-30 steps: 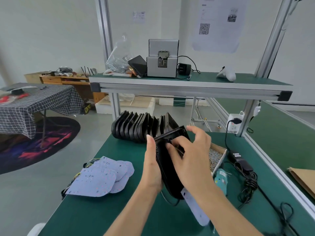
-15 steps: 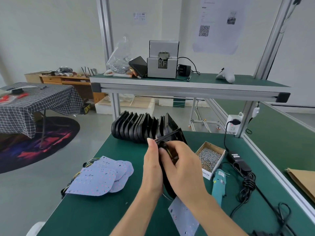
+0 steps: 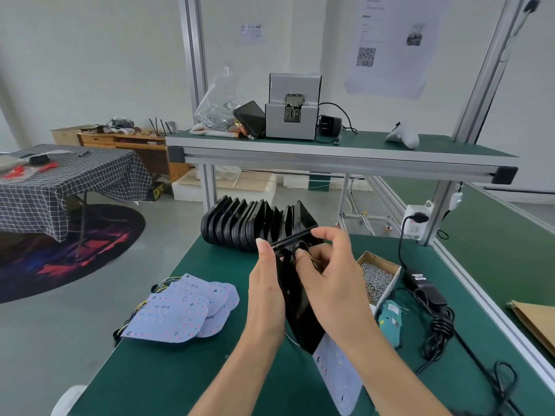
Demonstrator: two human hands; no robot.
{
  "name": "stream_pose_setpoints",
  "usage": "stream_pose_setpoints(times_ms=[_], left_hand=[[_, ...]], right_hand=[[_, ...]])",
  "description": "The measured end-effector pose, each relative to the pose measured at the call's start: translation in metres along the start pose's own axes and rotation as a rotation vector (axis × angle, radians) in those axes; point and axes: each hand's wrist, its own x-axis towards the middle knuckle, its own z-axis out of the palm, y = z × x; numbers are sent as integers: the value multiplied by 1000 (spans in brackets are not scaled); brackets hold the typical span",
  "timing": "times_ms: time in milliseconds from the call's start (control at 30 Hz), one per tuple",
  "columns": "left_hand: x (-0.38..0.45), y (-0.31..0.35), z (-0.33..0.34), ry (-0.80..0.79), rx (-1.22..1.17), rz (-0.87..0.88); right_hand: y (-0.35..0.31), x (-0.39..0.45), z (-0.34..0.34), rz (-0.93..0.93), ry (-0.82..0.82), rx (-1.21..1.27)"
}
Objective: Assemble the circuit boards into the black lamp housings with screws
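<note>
Both hands hold black housing upright above bench.

There is one view only, from a camera worn on the person's head, looking forward and down along both forearms. It sits close above the green desk, so the left hand and right hand fill the middle of the frame. The wide lens also takes in the upper shelf, the far wall and the floor on the left.
</note>
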Motion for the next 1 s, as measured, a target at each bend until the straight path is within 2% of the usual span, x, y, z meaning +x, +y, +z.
stream_pose_setpoints(times_ms=[133, 267, 500, 600, 733, 867, 1000], left_hand=[[-5, 6, 2, 64, 59, 35], [-9, 13, 9, 102, 210, 152], [-13, 17, 8, 161, 399, 259], [-11, 15, 5, 170, 433, 267], [-7, 15, -5, 189, 435, 244], [-7, 17, -3, 192, 452, 257], [-7, 19, -3, 159, 457, 320]], right_hand=[[-1, 2, 2, -70, 22, -107], [-4, 0, 3, -136, -24, -298], [-16, 13, -7, -148, -208, -577], [-12, 15, -8, -111, -240, -520], [-7, 15, -11, -43, -376, -323], [-3, 14, -7, -106, -228, -346], [0, 18, -4, 45, -144, -220]])
